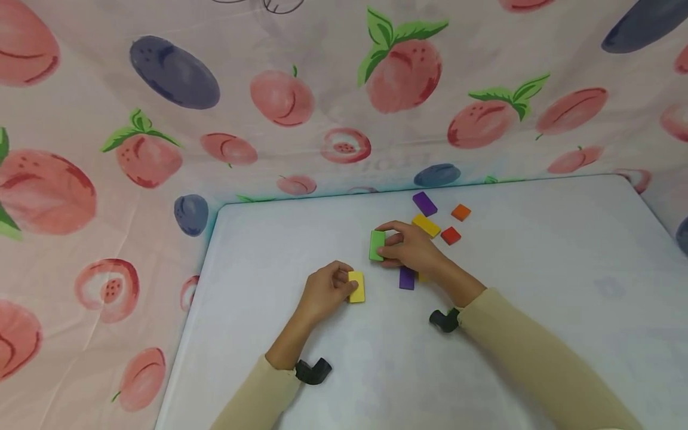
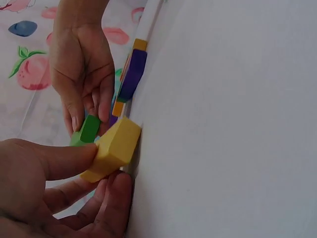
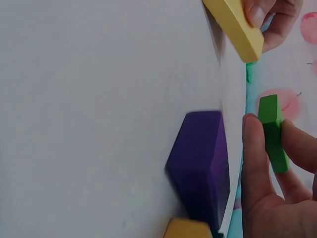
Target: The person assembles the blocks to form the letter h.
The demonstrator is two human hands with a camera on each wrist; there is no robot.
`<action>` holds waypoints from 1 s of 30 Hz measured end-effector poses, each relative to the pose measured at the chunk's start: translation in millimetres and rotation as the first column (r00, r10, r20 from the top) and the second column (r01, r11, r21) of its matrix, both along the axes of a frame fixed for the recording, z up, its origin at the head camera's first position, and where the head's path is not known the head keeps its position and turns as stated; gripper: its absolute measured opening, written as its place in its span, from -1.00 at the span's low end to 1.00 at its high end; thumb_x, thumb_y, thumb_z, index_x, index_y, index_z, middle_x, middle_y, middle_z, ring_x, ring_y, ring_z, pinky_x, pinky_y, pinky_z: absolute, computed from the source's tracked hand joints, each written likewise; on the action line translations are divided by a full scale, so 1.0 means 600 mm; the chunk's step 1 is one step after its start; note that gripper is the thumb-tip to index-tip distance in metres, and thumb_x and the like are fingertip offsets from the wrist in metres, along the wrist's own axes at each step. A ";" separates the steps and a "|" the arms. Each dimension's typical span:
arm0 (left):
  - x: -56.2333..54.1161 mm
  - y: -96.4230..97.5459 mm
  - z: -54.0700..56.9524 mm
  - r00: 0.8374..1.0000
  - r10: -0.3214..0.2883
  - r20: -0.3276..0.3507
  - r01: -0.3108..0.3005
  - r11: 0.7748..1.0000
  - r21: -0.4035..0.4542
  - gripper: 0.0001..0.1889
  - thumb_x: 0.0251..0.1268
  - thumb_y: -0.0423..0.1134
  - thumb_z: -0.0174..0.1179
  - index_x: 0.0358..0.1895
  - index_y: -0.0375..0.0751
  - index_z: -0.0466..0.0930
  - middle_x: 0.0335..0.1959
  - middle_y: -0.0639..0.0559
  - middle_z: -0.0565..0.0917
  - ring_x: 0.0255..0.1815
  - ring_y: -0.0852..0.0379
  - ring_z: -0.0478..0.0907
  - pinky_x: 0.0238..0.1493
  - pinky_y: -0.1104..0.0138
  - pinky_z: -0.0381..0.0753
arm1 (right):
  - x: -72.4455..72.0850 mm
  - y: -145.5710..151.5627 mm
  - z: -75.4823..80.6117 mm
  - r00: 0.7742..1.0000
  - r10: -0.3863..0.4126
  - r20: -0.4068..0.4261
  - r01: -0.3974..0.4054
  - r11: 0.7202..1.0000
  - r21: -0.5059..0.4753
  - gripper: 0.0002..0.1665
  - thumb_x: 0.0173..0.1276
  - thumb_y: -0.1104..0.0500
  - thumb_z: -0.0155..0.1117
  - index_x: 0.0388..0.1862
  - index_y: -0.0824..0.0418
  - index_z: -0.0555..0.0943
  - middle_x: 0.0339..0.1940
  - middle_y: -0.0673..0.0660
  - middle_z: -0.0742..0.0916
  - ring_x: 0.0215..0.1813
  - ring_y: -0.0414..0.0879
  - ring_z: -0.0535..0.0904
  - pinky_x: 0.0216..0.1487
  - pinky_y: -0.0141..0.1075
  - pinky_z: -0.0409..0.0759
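Note:
In the head view my left hand point(image 1: 325, 292) pinches a yellow block point(image 1: 357, 286) between thumb and fingers, low over the white table. The left wrist view shows this yellow block point(image 2: 118, 144) tilted in the grip. Farther right and back, my right hand point(image 1: 411, 246) holds a green block point(image 1: 377, 245) by its sides. In the right wrist view the green block point(image 3: 272, 131) is pinched between thumb and fingers. Just below the right hand lies a purple block point(image 1: 407, 278), with a yellow-orange block point(image 1: 423, 277) beside it, partly hidden by the wrist.
Behind the right hand lie another purple block point(image 1: 424, 203), a yellow block point(image 1: 426, 226), an orange block point(image 1: 461, 212) and a red block point(image 1: 451, 235). The white table point(image 1: 537, 346) meets a fruit-printed cloth point(image 1: 317, 48) at its back and left edges.

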State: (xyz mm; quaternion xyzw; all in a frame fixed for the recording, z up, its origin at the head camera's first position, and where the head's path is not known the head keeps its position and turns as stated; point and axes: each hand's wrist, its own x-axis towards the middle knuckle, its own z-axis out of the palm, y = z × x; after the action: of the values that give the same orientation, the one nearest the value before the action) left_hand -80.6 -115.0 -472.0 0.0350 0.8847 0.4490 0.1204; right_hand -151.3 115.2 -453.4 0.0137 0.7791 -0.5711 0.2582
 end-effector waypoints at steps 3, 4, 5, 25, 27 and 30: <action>-0.005 -0.001 0.001 1.000 0.007 0.014 -0.007 1.000 -0.013 -0.71 0.29 -0.23 0.38 0.04 -0.19 0.69 -0.23 0.01 0.73 -0.32 0.22 0.66 -0.27 0.35 0.63 | -0.002 -0.014 -0.003 1.000 -0.023 -0.004 0.023 1.000 0.014 -0.40 0.37 0.15 0.45 0.35 -0.09 0.53 0.09 0.26 0.66 -0.09 0.02 0.79 -0.09 -0.20 0.77; -0.006 -0.001 0.002 1.000 0.008 0.015 -0.008 1.000 -0.016 -0.70 0.28 -0.22 0.39 0.05 -0.20 0.70 -0.24 0.01 0.73 -0.32 0.22 0.66 -0.28 0.35 0.63 | -0.004 -0.019 -0.005 1.000 -0.028 -0.008 0.028 0.999 0.017 -0.41 0.36 0.15 0.45 0.35 -0.08 0.53 0.07 0.25 0.68 -0.10 0.00 0.78 -0.10 -0.21 0.77; -0.008 -0.001 0.002 1.000 0.012 0.016 -0.012 1.000 -0.024 -0.69 0.27 -0.21 0.40 0.05 -0.20 0.70 -0.25 0.01 0.74 -0.33 0.22 0.66 -0.27 0.35 0.62 | -0.005 -0.022 -0.008 0.999 -0.029 -0.017 0.029 0.999 0.020 -0.41 0.36 0.16 0.45 0.35 -0.07 0.53 0.05 0.25 0.69 -0.12 -0.01 0.78 -0.11 -0.22 0.77; -0.035 -0.003 -0.006 0.998 0.056 0.038 -0.053 0.996 -0.072 -0.72 0.23 -0.19 0.44 -0.06 -0.23 0.72 -0.33 0.02 0.76 -0.47 0.23 0.59 -0.41 0.38 0.50 | -0.028 -0.056 -0.028 0.997 -0.034 -0.070 0.047 0.980 0.192 -0.45 0.24 0.13 0.56 0.21 0.03 0.62 -0.09 0.16 0.75 -0.34 -0.10 0.73 -0.28 -0.35 0.74; -0.036 -0.003 -0.007 0.998 0.049 0.048 -0.046 0.996 -0.071 -0.72 0.24 -0.18 0.44 -0.05 -0.23 0.71 -0.33 0.02 0.75 -0.46 0.23 0.57 -0.41 0.38 0.49 | -0.029 -0.057 -0.027 0.997 -0.029 -0.071 0.044 0.977 0.211 -0.45 0.24 0.12 0.57 0.21 0.02 0.63 -0.10 0.16 0.76 -0.36 -0.10 0.72 -0.31 -0.36 0.72; -0.038 -0.003 -0.008 0.997 0.044 0.066 -0.040 0.997 -0.063 -0.71 0.25 -0.18 0.43 -0.04 -0.22 0.70 -0.33 0.03 0.74 -0.47 0.23 0.57 -0.41 0.39 0.48 | -0.028 -0.059 -0.026 0.997 -0.008 -0.079 0.027 0.970 0.240 -0.45 0.24 0.09 0.56 0.21 0.02 0.63 -0.13 0.14 0.76 -0.41 -0.10 0.70 -0.35 -0.37 0.70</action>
State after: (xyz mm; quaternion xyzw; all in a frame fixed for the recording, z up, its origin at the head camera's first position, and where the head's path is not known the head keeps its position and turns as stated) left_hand -103.2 -116.9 -476.9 -0.0025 0.8940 0.4251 0.1415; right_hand -168.1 79.9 -468.8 0.0295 0.8519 -0.4748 0.2191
